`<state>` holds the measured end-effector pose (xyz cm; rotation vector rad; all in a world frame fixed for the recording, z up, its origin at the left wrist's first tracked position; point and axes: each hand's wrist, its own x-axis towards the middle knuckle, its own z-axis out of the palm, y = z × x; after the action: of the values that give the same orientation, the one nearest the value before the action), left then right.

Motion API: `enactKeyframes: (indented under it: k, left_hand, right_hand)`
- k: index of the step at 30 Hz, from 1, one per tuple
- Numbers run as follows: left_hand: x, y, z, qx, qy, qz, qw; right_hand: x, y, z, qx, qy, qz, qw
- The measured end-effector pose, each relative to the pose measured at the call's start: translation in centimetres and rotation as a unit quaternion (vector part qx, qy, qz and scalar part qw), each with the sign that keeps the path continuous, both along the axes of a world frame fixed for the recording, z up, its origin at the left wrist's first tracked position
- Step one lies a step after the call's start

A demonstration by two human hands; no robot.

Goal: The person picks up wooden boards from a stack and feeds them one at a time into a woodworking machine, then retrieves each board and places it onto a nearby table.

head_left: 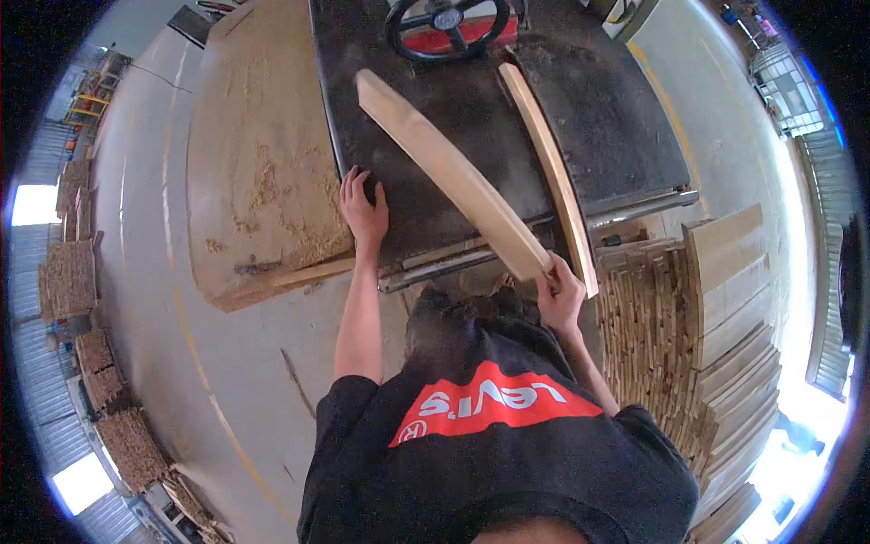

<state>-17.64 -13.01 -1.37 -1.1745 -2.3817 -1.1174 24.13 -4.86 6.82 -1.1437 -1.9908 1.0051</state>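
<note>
My right hand [562,295] is closed around the near end of a pale wooden board [453,177]. The board slants away to the upper left, over the dark machine table [616,136]. At the left edge of that table rests my left hand [363,207], fingers apart and holding nothing. Just right of the held board, a second wooden strip [553,172] lies lengthwise on the table along a dark straight edge. Its near end sticks out past the table front, beside my right hand.
A black handwheel [448,20] stands at the far side of the machine. On the left, a wooden panel [236,118] carries scattered shavings [265,190]. Stacked boards [648,335] rise close on my right. A metal rail [643,207] runs along the table front.
</note>
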Motion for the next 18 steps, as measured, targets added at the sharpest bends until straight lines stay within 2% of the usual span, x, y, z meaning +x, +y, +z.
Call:
enactKeyframes:
  k: [2, 4, 6, 7, 8, 10, 13, 18]
  left_hand:
    - [0.4, 0.1, 0.5, 0.002, 0.002, 0.002, 1.0]
    - [0.4, 0.0, 0.8, 0.008, 0.003, -0.006, 1.0]
    - [0.4, 0.0, 0.5, -0.004, 0.001, 0.004, 1.0]
    - [0.4, 0.0, 0.3, -0.002, -0.005, 0.003, 1.0]
    - [0.4, -0.1, 0.2, 0.0, -0.011, 0.002, 1.0]
    - [0.3, -0.2, 0.0, -0.003, -0.013, 0.0, 1.0]
    - [0.4, -0.1, 0.2, -0.004, -0.018, 0.004, 1.0]
    - [0.6, -0.1, 0.6, 0.002, -0.032, 0.004, 0.999]
  right_hand:
    - [1.4, 0.4, -0.4, -0.088, -0.05, -0.035, 0.994]
    - [2.4, 0.1, -1.9, -0.145, 0.029, -0.055, 0.987]
    - [2.8, -1.4, -5.1, -0.286, 0.179, -0.152, 0.929]
    - [4.6, -1.1, -5.9, -0.351, 0.125, -0.109, 0.921]
    - [5.4, -1.5, -7.8, -0.44, 0.153, -0.143, 0.873]
    - [5.1, -2.4, -7.4, -0.502, 0.222, -0.153, 0.822]
    - [4.8, -2.1, -6.8, -0.54, 0.241, -0.17, 0.789]
    - [3.7, -1.2, -7.0, -0.541, 0.323, -0.17, 0.758]
